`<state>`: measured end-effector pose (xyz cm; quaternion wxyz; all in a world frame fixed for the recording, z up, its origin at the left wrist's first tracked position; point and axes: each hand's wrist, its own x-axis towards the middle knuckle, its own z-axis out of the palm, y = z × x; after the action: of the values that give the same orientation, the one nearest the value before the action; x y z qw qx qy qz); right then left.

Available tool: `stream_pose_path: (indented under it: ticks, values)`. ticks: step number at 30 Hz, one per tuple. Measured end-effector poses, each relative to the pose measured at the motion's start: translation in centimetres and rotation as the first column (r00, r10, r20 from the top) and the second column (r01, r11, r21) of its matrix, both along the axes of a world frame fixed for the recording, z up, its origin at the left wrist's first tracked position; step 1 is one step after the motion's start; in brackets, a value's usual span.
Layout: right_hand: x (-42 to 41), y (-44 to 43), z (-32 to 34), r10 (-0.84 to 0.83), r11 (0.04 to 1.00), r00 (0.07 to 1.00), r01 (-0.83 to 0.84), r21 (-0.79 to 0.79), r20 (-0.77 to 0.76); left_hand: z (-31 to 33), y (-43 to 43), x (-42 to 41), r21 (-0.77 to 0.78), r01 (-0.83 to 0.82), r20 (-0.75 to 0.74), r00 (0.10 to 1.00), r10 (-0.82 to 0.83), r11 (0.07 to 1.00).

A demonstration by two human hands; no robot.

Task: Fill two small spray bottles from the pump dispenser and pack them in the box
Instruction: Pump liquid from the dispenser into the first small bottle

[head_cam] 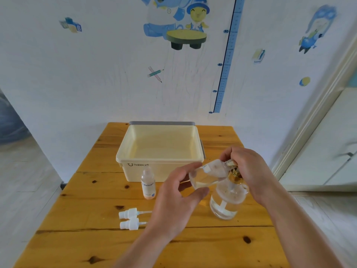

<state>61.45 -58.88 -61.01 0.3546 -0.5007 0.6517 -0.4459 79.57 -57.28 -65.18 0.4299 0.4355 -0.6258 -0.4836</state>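
Now my left hand (179, 194) curls around a small uncapped spray bottle (204, 176), tilting its mouth up to the spout of the pump dispenser (228, 202). My right hand (249, 171) grips the pump head with bent fingers. The second bottle (148, 183) stands upright just before the open box (123, 153), and two spray caps (128, 213) lie on the table (96, 238).

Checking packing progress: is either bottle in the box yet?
No: one bottle stands on the table before the box, and the left hand holds the second bottle at the pump.
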Motion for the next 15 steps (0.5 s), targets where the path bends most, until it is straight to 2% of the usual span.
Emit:
stream_pose_path:
  ticks: [15]
  values:
    - [-0.24, 0.04, 0.32, 0.039, 0.999, 0.999, -0.039, 0.012, 0.013, 0.07, 0.11, 0.19, -0.002, 0.000, -0.002, 1.000, 0.000, 1.000]
